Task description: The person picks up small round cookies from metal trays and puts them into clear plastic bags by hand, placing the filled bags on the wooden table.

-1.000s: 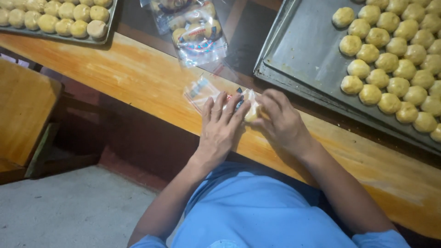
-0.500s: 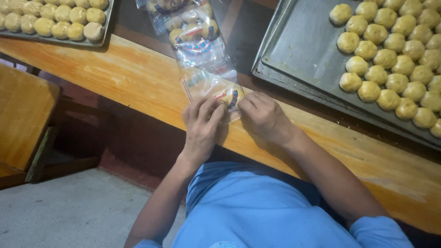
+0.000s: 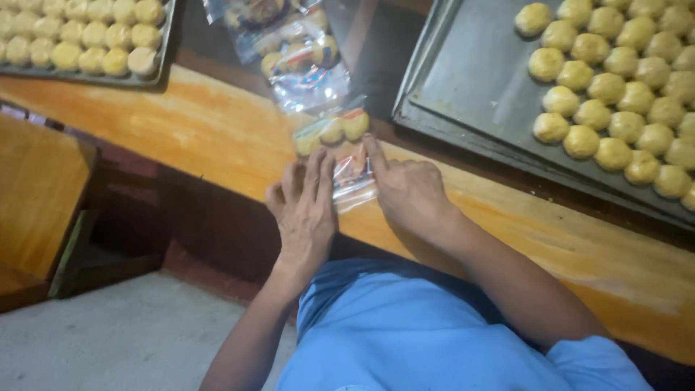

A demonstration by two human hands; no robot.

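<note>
Nearest the camera is the person's blue shirt [image 3: 405,340], with both forearms reaching forward over the edge of the orange wooden desk [image 3: 181,130]. The left hand [image 3: 308,206] lies flat, fingers together and stretched out, pressing down on the near end of a clear plastic packet [image 3: 347,156] that rests on the desk. The right hand [image 3: 409,192] sits just beside it, palm down, its forefinger extended and touching the packet's right side; neither grip is closed around the packet, both hands simply press on it. Inside the packet's far end sit a few round yellow pastries [image 3: 344,129]. Just beyond it, a pile of filled clear packets [image 3: 297,43] runs away from the hands across a dark gap. To the right, a dark metal tray [image 3: 470,80] holds rows of round yellow dough balls [image 3: 615,94], with its near-left part bare. At the far left another tray [image 3: 94,76] is packed with paler yellow balls [image 3: 79,32]. Lower left shows a wooden stool [image 3: 36,188] over a grey floor [image 3: 108,340].
</note>
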